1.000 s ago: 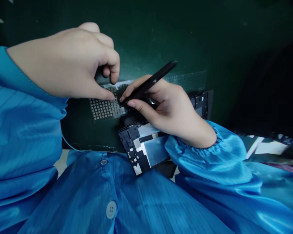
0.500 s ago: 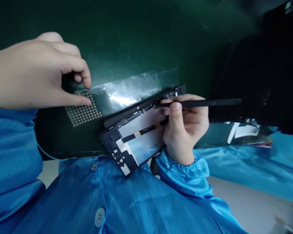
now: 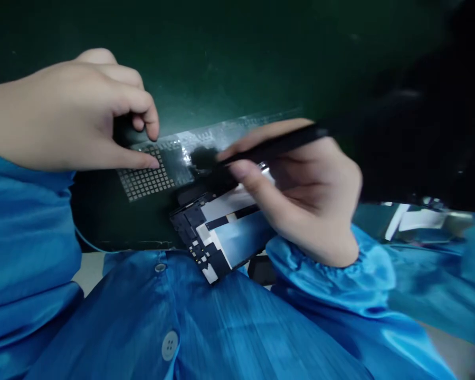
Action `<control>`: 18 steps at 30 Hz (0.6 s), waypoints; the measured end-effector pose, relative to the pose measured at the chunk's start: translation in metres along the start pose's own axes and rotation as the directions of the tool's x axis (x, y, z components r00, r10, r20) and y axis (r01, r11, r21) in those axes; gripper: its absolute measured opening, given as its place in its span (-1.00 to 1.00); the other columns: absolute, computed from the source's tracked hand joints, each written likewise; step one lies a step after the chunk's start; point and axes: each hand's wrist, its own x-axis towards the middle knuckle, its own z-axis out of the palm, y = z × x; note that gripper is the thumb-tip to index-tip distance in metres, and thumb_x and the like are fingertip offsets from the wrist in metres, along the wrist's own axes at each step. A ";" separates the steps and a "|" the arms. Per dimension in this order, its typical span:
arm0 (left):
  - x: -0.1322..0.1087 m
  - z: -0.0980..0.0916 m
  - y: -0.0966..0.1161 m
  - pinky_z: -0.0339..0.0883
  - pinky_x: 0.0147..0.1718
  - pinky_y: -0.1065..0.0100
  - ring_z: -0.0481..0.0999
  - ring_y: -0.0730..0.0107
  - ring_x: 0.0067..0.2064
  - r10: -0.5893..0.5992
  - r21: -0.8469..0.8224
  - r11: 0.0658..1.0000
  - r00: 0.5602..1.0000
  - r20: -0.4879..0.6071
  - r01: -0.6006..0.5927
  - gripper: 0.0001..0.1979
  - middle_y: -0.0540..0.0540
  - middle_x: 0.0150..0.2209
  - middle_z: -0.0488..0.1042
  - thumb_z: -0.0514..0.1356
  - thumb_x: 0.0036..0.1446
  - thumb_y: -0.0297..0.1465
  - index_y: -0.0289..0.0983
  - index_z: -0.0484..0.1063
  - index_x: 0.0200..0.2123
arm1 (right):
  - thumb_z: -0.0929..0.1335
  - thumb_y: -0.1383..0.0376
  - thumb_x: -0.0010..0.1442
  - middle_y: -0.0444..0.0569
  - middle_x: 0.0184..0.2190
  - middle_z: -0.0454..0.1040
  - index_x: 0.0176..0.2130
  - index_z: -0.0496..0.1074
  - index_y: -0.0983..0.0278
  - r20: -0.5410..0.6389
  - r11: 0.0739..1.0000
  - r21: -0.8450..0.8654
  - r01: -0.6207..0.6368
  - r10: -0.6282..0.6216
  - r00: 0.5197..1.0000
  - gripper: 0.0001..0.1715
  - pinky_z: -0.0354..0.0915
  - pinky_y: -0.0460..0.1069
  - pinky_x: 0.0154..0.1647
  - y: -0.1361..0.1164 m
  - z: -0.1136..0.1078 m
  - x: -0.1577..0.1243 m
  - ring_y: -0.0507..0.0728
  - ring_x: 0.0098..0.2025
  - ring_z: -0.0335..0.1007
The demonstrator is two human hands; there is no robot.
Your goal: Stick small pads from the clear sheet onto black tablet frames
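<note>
L sleeve (image 3: 24,232) of blue smock enters at frame left; L hand (image 3: 71,113) sits unchanged vs. prev. frame, only slightly right, over perforated grid sheet (image 3: 146,179) lying on dark green work mat (image 3: 103,221). Grip: thumb and index in partly closed pinch, thumb pad on the grid, index fingertip (image 3: 153,132) at sheet's upper edge; sheet held between them, other fingers curled back. Smock button (image 3: 169,345) lies below, at chest. Center: black-framed phone or tablet mid-frame (image 3: 217,232) w/ pale panel, dark flex strip (image 3: 231,216), lies on mat's lower edge, just right of grid sheet, partly under R hand. R hand (image 3: 304,195), blue cuff (image 3: 324,269) at wrist, now back over the frame, nearer the lens than prev. frame. Grip: clenched on slim black tool (image 3: 277,145), tweezers or spudger, can't tell which. Tool no longer level pointing right; now slants down-left, tip blurred near grid sheet's right end, contact can't be confirmed. Far right: pale items (image 3: 415,220), too blurred to identify.
</note>
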 end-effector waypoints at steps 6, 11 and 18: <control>0.002 -0.009 0.012 0.44 0.28 -0.46 0.48 -0.24 0.29 0.005 0.123 0.992 0.991 0.131 -0.021 0.20 -0.10 -0.24 0.44 -0.27 -0.16 0.65 -0.24 0.65 -0.23 | 0.46 0.27 0.50 -0.06 -0.01 0.75 0.00 0.58 0.13 0.407 0.995 0.039 0.094 -0.102 0.908 -0.91 0.63 0.10 0.11 0.015 0.023 0.047 0.18 0.03 0.72; 0.002 -0.008 0.015 0.42 0.35 -0.32 0.45 -0.11 0.33 -0.025 0.186 0.983 0.987 0.159 -0.005 -0.02 -0.05 -0.19 0.41 0.02 0.00 0.51 -0.27 0.66 -0.14 | 0.47 0.23 0.47 -0.07 -0.04 0.76 -0.03 0.61 0.11 0.434 0.996 0.061 0.059 -0.080 0.898 -0.92 0.64 0.14 0.08 0.020 0.025 0.048 0.22 -0.01 0.72; 0.001 -0.006 0.005 0.40 0.33 -0.44 0.50 -0.15 0.24 0.046 0.152 0.987 0.993 0.106 -0.061 0.16 -0.13 -0.22 0.46 -0.24 -0.04 0.61 -0.25 0.66 -0.20 | 0.59 0.14 0.34 -0.13 -0.19 0.74 -0.14 0.61 0.05 0.246 0.938 0.298 -0.175 0.101 0.964 -0.84 0.65 0.10 -0.05 0.017 0.017 0.040 0.15 -0.20 0.67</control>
